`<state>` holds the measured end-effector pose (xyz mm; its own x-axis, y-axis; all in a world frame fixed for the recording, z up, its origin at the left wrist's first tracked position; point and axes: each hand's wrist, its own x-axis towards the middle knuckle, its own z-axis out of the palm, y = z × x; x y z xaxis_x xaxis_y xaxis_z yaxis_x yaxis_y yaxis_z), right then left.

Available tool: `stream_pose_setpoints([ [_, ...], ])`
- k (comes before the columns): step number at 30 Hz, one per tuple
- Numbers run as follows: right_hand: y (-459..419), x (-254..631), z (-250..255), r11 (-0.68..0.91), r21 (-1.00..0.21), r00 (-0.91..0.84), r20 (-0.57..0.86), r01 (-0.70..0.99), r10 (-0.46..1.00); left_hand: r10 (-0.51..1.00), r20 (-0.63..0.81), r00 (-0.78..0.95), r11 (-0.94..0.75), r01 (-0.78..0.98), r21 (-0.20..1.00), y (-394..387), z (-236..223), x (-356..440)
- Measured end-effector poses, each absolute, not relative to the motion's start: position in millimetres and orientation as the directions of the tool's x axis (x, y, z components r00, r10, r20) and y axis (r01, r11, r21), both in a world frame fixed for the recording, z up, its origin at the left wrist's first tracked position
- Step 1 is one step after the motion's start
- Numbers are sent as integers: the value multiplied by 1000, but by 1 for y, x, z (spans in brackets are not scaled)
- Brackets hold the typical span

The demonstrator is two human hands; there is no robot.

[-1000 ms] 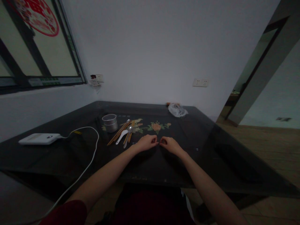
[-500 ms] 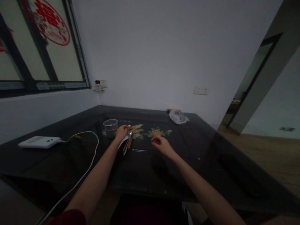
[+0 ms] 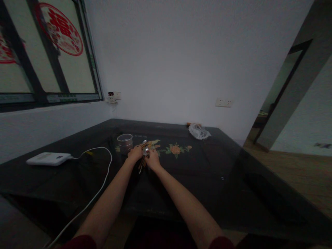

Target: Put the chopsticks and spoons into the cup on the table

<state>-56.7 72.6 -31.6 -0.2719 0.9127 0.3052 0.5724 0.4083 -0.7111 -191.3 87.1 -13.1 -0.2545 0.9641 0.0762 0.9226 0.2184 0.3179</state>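
In the middle left of the table, both my hands meet over a small bundle of chopsticks (image 3: 141, 165) and spoons. My left hand (image 3: 135, 154) lies on the left side of it, fingers curled; what they grip is hidden. My right hand (image 3: 154, 160) is closed from the right on a metal spoon (image 3: 146, 151), whose shiny bowl shows between the two hands. Another spoon's bowl (image 3: 144, 142) shows just beyond my left fingertips. A clear plastic cup (image 3: 125, 143) stands upright just behind and left of my left hand.
The dark glossy table (image 3: 181, 193) has a painted flower pattern. At left lies a white device (image 3: 49, 158) with a white cable (image 3: 107, 169) running over the front edge. A crumpled clear plastic bag (image 3: 198, 131) lies near the wall. A long dark object (image 3: 272, 197) is at right.
My right hand has moved left from over the flower pattern to the bundle and closed on a spoon. My left hand stays at the bundle. The view has shifted slightly.
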Motion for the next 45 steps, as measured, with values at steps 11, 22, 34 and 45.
stream_pose_setpoints([
  [11,47,-77,-37,500,-492,-447,232,712,864,970,33,-239,229,955,190,84,-9,-192],
  [22,47,-79,-36,451,-482,-408,199,751,891,989,1,-149,147,976,160,89,-7,-190],
  [34,49,-28,-29,395,-437,-354,175,808,919,996,94,8,-25,983,180,86,-10,-151],
  [45,49,69,-31,437,-337,-401,176,834,899,908,250,336,-402,869,290,69,-21,-95],
])
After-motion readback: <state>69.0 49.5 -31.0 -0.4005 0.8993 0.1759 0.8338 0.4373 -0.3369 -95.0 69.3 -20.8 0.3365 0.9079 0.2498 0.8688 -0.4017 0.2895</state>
